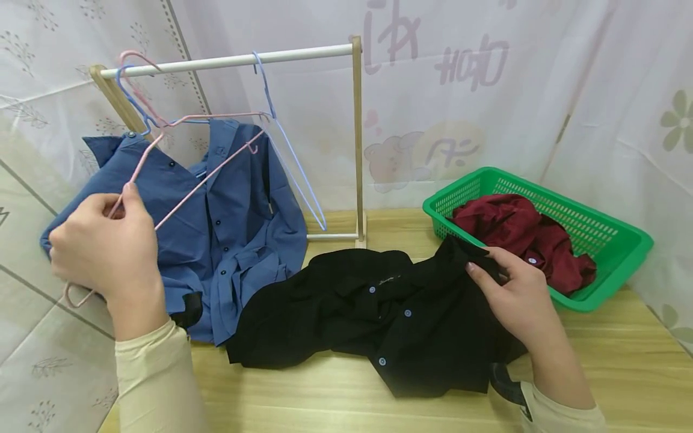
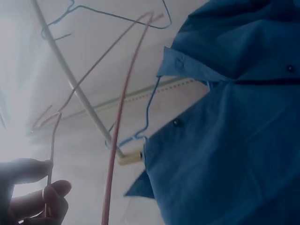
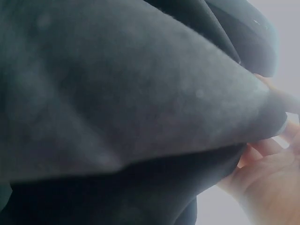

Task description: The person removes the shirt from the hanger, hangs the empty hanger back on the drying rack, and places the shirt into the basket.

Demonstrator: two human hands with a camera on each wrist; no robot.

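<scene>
My left hand [image 1: 108,246] grips a pink hanger [image 1: 203,180] by one of its sides, held up in front of a blue shirt [image 1: 178,210]. In the left wrist view the fingers [image 2: 56,192] pinch the thin pink wire [image 2: 115,136]. A black shirt [image 1: 335,313] with light buttons lies spread on the table. Its upper right edge is pinched and slightly lifted by my right hand [image 1: 514,294]. Dark cloth [image 3: 131,93] fills most of the right wrist view, the right hand [image 3: 267,173] at its edge.
The blue shirt hangs on a blue hanger from a rack with a white bar [image 1: 303,55]. An empty blue hanger [image 1: 295,159] hangs farther right on that bar. A green basket [image 1: 622,258] at the right holds a dark red garment [image 1: 514,228]. Bare wooden table [image 1: 281,397] shows in front.
</scene>
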